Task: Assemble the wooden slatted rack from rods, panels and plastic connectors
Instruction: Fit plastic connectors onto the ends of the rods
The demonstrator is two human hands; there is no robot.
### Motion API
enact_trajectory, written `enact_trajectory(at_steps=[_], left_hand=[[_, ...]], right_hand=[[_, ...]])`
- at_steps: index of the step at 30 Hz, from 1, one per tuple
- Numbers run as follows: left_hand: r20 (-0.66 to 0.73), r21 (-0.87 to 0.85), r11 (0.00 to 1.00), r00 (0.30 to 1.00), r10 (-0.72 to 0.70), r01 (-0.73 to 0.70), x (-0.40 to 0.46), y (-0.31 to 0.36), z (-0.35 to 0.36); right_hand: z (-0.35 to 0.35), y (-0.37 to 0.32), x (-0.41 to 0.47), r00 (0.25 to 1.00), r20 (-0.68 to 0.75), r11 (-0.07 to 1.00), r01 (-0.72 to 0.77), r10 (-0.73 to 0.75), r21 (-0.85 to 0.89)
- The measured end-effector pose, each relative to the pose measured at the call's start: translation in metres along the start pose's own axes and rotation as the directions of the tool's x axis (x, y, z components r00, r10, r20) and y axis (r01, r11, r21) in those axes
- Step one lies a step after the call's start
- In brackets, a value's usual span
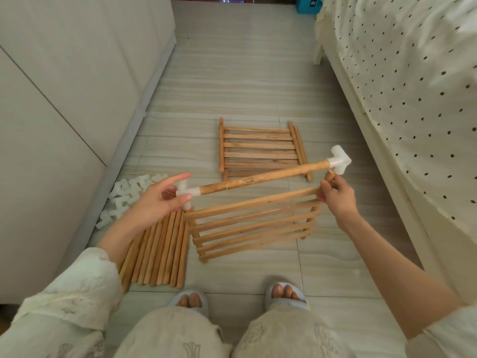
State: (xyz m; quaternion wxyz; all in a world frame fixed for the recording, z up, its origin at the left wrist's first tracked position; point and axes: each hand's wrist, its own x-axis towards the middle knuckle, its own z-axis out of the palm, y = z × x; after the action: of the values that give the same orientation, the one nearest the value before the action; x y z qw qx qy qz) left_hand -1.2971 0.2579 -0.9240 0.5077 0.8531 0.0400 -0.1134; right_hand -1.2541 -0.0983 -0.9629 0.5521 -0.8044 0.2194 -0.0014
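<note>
pale patterned trousers (pixel 180 337) and grey slippers (pixel 189 299) are filling the bottom of the frame. left hand (pixel 160 200) is pinching the white plastic connector (pixel 184 193) on the round wooden rod (pixel 263 175), which is running up-right to a second white connector (pixel 339 161). right hand (pixel 335 197) is gripping the light wooden slatted panel (pixel 253 223) just below that connector, at centre frame. no readable writing is showing.

No readable text, labels, brands or numbers anywhere; the blue box (pixel 308 3) at the far end of the floor beside the bed (pixel 413 73) carries a small mark, too blurred to read.
</note>
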Motion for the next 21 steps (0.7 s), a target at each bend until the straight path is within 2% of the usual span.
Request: enact_trajectory(at_steps=[2,4,6,8,10,11,13,16,18,21], left_hand=[[-0.018,0.275,0.961,0.999,0.04,-0.034,0.0,-0.001,0.003],[-0.059,0.462,0.885,0.994,0.095,-0.057,0.0,-0.002,0.007],[-0.026,0.546,0.829,0.986,0.162,-0.121,-0.003,0.0,0.008],[0.096,0.619,0.756,0.976,0.198,-0.214,-0.009,0.003,0.007],[0.192,0.691,0.668,0.961,0.2,-0.277,-0.017,0.008,0.009],[0.216,0.72,0.632,0.958,0.187,-0.286,-0.022,0.012,0.011],[0.243,0.757,0.589,0.959,0.148,-0.283,-0.028,0.02,0.017],[0.243,0.717,0.653,0.966,0.092,-0.242,-0.033,0.026,0.027],[0.274,0.669,0.706,0.96,0.054,-0.231,-0.034,0.028,0.031],[0.368,0.569,0.793,0.93,-0.011,-0.216,-0.035,0.035,0.043]], right_hand=[[0.005,-0.003,-0.003,0.999,0.032,0.999,-0.022,0.021,0.049],[0.007,-0.004,-0.01,0.998,0.046,0.996,-0.039,0.035,0.086],[0.01,-0.004,-0.02,0.998,0.041,0.989,-0.05,0.045,0.141],[0.015,-0.005,-0.032,0.997,0.001,0.968,-0.076,0.078,0.241],[0.021,-0.008,-0.043,0.983,-0.061,0.931,-0.145,0.175,0.336],[0.024,-0.012,-0.05,0.969,-0.055,0.897,-0.2,0.241,0.394],[0.028,-0.022,-0.061,0.938,0.048,0.8,-0.319,0.343,0.508],[0.036,-0.037,-0.077,0.895,0.229,0.651,-0.437,0.383,0.62],[0.045,-0.046,-0.084,0.899,0.282,0.712,-0.438,0.335,0.549],[0.06,-0.059,-0.084,0.911,0.266,0.85,-0.396,0.315,0.348]])
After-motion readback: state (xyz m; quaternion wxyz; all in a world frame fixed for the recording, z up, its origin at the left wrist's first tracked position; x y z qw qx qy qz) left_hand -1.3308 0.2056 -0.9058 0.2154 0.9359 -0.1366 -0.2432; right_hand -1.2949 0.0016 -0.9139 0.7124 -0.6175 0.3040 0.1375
